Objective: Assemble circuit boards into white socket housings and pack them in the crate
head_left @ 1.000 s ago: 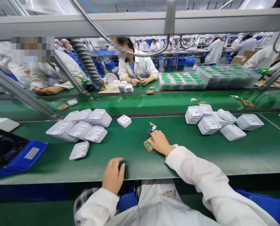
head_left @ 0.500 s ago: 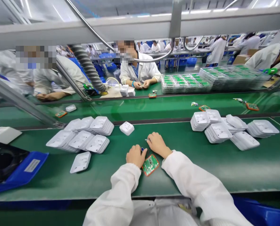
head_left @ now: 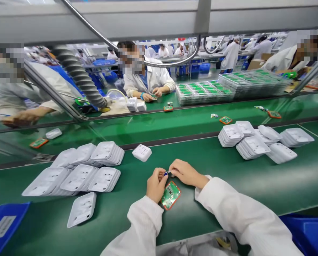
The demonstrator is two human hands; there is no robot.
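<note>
**Two hands pinch a tiny part over a green board**

Head view: The left hand (head_left: pixel 155 184) and the right hand (head_left: pixel 184 173) meet in the middle of the green table (head_left: pixel 196 170). The fingers of both hands are curled in and pinch a small blue and silver part (head_left: pixel 167 173) between their tips. Just under the hands sits a small green circuit board (head_left: pixel 170 195) with an orange edge. It is tilted, and the left hand touches its top side. I cannot tell if it lies flat on the table.

To the left are piles of white plastic covers (head_left: pixel 78 172). One cover (head_left: pixel 82 209) lies alone in front of them. A single white socket box (head_left: pixel 142 152) sits just behind the hands. More white cover piles (head_left: pixel 255 142) are off to the right, well apart from the hands.

Across the belt, another person in a white coat (head_left: pixel 148 80) works with both hands close together. Stacks of trays with green boards (head_left: pixel 204 91) stand beside that person.
</note>
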